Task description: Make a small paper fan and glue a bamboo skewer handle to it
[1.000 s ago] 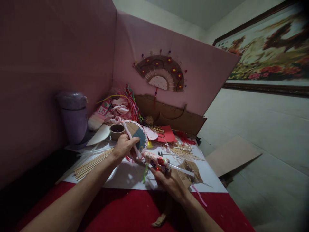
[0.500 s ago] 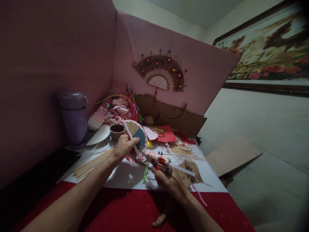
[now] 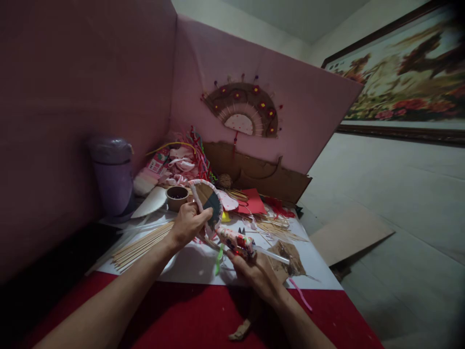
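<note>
My left hand [image 3: 189, 225] grips a rounded cardboard piece [image 3: 207, 196] edged with pale fabric, the thumb lying across its brown and dark face. In my right hand [image 3: 257, 274] is a flower-patterned glue gun [image 3: 235, 241] with a small red light. A clear glue stick [image 3: 274, 254] juts from its back end. The gun's nozzle is at the lower edge of the cardboard piece; whether it touches I cannot tell. Part of the piece is hidden behind my left fingers. A green strip [image 3: 219, 260] lies on the white sheet between my hands.
Bamboo sticks [image 3: 143, 245] lie left of my hands, near a brown round container [image 3: 177, 198] and a lidded purple bin [image 3: 113, 182]. Red paper [image 3: 250, 200] and cardboard scraps [image 3: 290, 257] lie to the right. A decorated fan [image 3: 250, 94] hangs on the pink panel.
The cardboard piece has turned slightly in my left hand, looking narrower. The glue gun stays at its lower edge, with its glue stick shifted slightly left.
</note>
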`<action>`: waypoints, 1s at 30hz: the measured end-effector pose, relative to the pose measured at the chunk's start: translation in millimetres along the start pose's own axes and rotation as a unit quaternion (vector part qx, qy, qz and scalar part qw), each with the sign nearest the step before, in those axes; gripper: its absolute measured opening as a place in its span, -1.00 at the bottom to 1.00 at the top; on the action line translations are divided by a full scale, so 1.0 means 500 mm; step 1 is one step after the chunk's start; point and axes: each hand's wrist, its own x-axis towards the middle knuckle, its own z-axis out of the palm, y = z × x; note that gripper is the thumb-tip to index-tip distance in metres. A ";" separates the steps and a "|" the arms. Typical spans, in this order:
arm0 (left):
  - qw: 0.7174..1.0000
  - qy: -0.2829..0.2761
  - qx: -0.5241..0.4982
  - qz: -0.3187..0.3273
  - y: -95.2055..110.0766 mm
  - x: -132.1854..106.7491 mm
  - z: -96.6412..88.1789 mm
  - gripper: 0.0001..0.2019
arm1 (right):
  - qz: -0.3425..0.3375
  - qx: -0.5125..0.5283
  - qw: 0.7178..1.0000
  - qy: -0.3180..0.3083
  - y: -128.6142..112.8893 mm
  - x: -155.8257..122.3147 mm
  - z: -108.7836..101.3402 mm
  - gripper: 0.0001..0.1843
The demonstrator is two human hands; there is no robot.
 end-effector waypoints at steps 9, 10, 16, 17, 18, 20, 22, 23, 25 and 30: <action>0.993 0.044 0.070 0.089 0.014 -0.008 0.005 -0.68 | 0.024 -0.035 0.999 0.002 -0.005 -0.001 0.001 -0.60; 0.990 0.047 0.080 0.103 0.013 -0.009 0.005 -0.68 | 0.023 -0.036 0.999 0.003 -0.006 -0.001 0.001 -0.61; 0.984 0.049 0.109 0.131 0.023 -0.011 0.003 -0.69 | 0.002 -0.026 1.000 0.008 -0.010 -0.001 0.001 -0.68; 0.989 0.049 0.093 0.109 0.026 -0.012 0.002 -0.69 | -0.001 -0.020 1.000 0.009 -0.009 0.000 0.002 -0.68; 0.993 0.048 0.071 0.081 0.028 -0.012 0.002 -0.68 | -0.003 -0.013 1.000 0.010 -0.008 0.000 0.002 -0.69; 0.998 0.046 0.021 0.026 0.029 -0.012 0.003 -0.66 | -0.005 0.002 1.000 0.011 -0.005 0.000 0.003 -0.69; 0.999 0.040 -0.013 -0.004 0.025 -0.012 0.004 -0.67 | -0.007 0.012 1.000 0.013 -0.002 0.000 0.004 -0.70; 0.999 0.037 -0.021 -0.008 0.023 -0.011 0.004 -0.67 | -0.008 0.013 1.000 0.015 0.000 0.000 0.004 -0.70; 0.999 0.031 -0.022 -0.010 0.018 -0.010 0.004 -0.67 | -0.013 0.015 1.000 0.021 0.005 0.000 0.005 -0.70; 0.999 0.035 -0.018 -0.008 0.017 -0.009 0.003 -0.65 | -0.015 0.054 0.998 0.021 0.013 0.001 0.006 -0.62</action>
